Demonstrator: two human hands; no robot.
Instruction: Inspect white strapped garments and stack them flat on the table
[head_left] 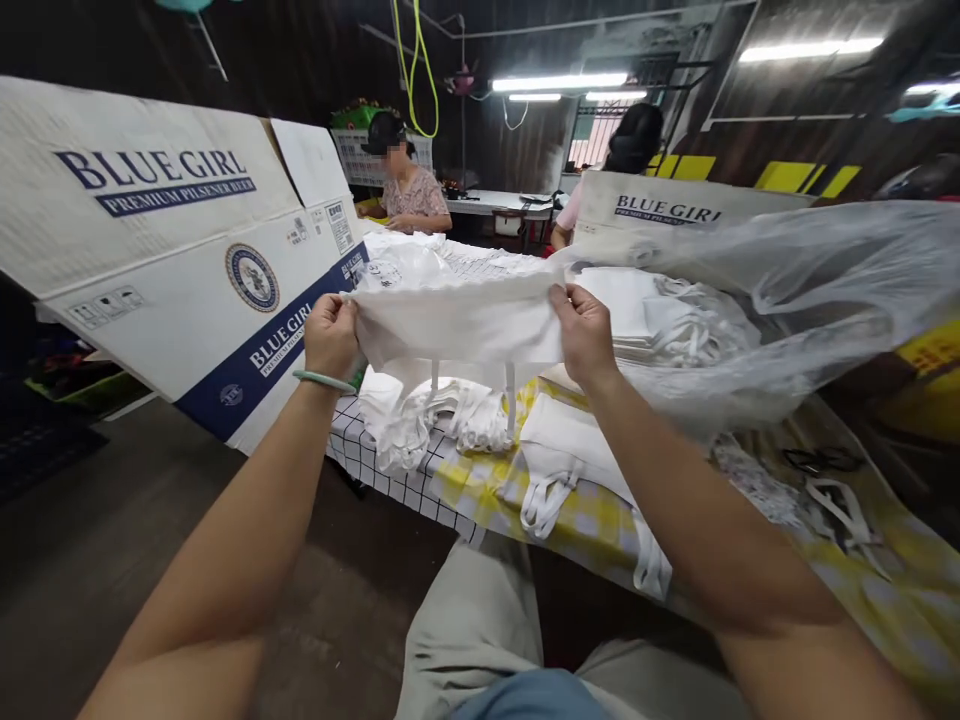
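A white strappy top is stretched flat between my hands, above the near edge of the table, with its straps dangling below. My left hand pinches one end, and a pale green bangle circles that wrist. At the opposite end, my right hand has thumb and fingers closed on the fabric. Beneath the held top lies a loose heap of white strapped pieces. Another white strappy top lies flat by my right forearm, straps toward me. Beyond my right hand is a stack of folded white tops.
A large printed carton stands at left against the table. Clear plastic sheeting spreads at right, near scissors. Checked cloths cover the table. Two people, one a seated co-worker, are across it; another carton stands behind.
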